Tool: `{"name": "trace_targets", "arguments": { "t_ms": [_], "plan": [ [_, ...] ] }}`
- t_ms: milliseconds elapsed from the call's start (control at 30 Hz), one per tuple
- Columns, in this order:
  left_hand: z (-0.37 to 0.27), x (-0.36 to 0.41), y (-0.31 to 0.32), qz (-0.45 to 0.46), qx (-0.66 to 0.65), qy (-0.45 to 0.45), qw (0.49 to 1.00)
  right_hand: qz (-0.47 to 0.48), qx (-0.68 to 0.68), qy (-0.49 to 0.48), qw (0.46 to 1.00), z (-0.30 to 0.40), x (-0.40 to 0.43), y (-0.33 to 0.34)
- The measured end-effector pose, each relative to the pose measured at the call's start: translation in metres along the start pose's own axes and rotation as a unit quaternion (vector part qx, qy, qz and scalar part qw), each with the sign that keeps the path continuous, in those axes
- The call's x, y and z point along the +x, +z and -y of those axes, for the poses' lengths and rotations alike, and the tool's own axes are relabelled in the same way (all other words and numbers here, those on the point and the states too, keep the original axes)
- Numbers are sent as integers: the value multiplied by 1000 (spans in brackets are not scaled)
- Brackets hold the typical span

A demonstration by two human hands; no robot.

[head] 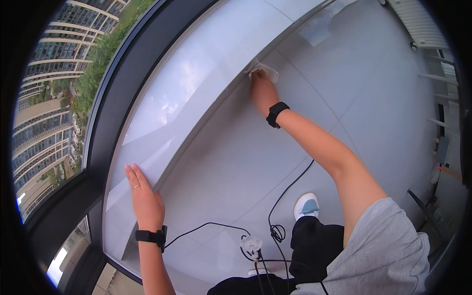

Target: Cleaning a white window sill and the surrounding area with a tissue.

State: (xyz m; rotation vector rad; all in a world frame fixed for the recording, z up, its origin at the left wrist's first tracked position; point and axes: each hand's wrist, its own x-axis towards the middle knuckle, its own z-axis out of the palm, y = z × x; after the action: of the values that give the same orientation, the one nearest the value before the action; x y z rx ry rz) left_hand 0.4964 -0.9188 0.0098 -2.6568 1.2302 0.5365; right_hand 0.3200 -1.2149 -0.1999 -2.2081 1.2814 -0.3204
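My right hand [263,90] grips a thin white wipe [271,73] and presses it near the front edge of a glossy white window sill [199,84]. Part of the wipe sticks out past my fingers; which face of the edge it touches is hard to tell. Flat on the near end of the same sill rests my left hand [145,202], a ring on one finger and nothing in its grasp. Black bands circle both wrists.
A dark window frame [121,81] borders the sill, with buildings and trees outside. Black cables [274,206] hang before my legs over the grey tiled floor [228,173]. A ribbed white case [420,22] on casters stands at the upper right. My shoe [306,206] is below.
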Motion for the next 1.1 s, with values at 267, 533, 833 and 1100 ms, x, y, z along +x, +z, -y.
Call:
{"name": "trace_targets", "arguments": {
  "t_ms": [267,533,833,1100],
  "plan": [
    [-2,5,2,-3,-6,9,1000,375,139,-74,913,46,-53,-17],
    [5,3,4,1,12,13,1000,414,557,273,666,2,-56,-103],
    [13,19,-1,43,134,51,989,30,114,21,993,-47,-15,-92],
    [11,18,-3,35,187,75,979,24,-104,0,994,-33,3,-52]
  ]
}}
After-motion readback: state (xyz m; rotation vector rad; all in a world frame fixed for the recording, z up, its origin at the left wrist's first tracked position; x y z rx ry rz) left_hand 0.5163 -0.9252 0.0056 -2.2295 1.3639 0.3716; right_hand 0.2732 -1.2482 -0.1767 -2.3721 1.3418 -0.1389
